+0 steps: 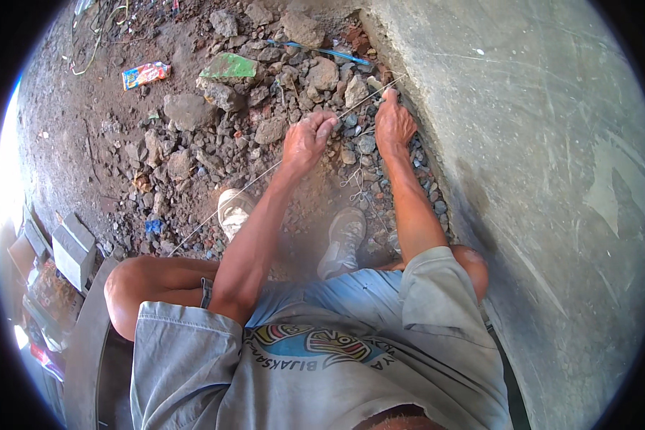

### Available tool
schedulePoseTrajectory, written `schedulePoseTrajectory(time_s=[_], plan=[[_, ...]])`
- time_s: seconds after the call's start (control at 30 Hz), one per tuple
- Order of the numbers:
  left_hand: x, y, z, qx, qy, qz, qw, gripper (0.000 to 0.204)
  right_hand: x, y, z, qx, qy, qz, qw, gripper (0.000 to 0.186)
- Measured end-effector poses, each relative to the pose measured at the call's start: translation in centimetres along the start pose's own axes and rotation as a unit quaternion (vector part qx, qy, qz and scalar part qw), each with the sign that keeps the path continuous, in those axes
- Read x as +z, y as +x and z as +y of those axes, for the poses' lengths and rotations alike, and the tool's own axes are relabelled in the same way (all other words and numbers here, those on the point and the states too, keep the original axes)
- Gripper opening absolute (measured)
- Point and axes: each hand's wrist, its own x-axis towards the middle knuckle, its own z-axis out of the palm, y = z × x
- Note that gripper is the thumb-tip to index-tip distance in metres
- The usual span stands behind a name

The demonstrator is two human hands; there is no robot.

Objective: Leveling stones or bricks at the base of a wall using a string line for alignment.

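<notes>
A thin white string (pixel 258 176) runs slantwise over the rubble, from beside my left knee up to the concrete edge. My left hand (pixel 308 142) is closed, pinching the string above the stones. To its right, my right hand (pixel 394 123) is closed too, with fingertips at the string close to the concrete wall's edge. A small pale piece, maybe wood, shows beside the right fingertips; whether the fingers hold it I cannot tell. Loose loops of string (pixel 356 185) hang or lie between my forearms.
Smooth grey concrete (pixel 530 143) rises along the right. Broken stones (pixel 188 111) cover the soil, with a green fragment (pixel 229 66), a blue strip (pixel 330 51) and a colourful wrapper (pixel 146 74) among them. Grey blocks (pixel 74 251) stand at the left. My shoes (pixel 345 236) rest on gravel.
</notes>
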Motion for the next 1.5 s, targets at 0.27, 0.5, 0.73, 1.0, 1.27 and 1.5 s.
schedulePoseTrajectory(time_s=[0.27, 0.5, 0.73, 1.0, 1.27, 1.5], plan=[[-0.8, 1.3, 0.5, -0.002, 0.024, -0.03, 0.999, 0.028, 0.5, -0.7, 0.2, -0.008, -0.005, 0.017, 1.0, 0.016], [-3.6, 1.2, 1.8, 0.029, 0.003, -0.078, 0.997, 0.026, -2.5, -1.0, 1.2, 0.01, -0.027, -0.021, 0.999, 0.018], [-6.2, 4.3, 1.9, 0.038, 0.014, -0.117, 0.992, 0.028, -2.5, -0.9, 1.0, 0.007, -0.033, -0.036, 0.999, 0.016], [-3.9, 5.1, 6.5, 0.092, 0.092, -0.015, 0.991, 0.026, -2.0, 0.1, 1.2, 0.048, -0.003, -0.089, 0.995, 0.015], [-0.3, 10.8, 4.3, -0.083, -0.139, -0.198, 0.967, 0.031, -3.3, -2.9, 2.3, 0.09, 0.081, -0.004, 0.993, 0.022], [5.6, 11.7, 8.0, -0.064, -0.164, -0.228, 0.958, 0.029, -4.1, -3.7, 2.7, 0.155, 0.15, 0.003, 0.976, 0.022]])
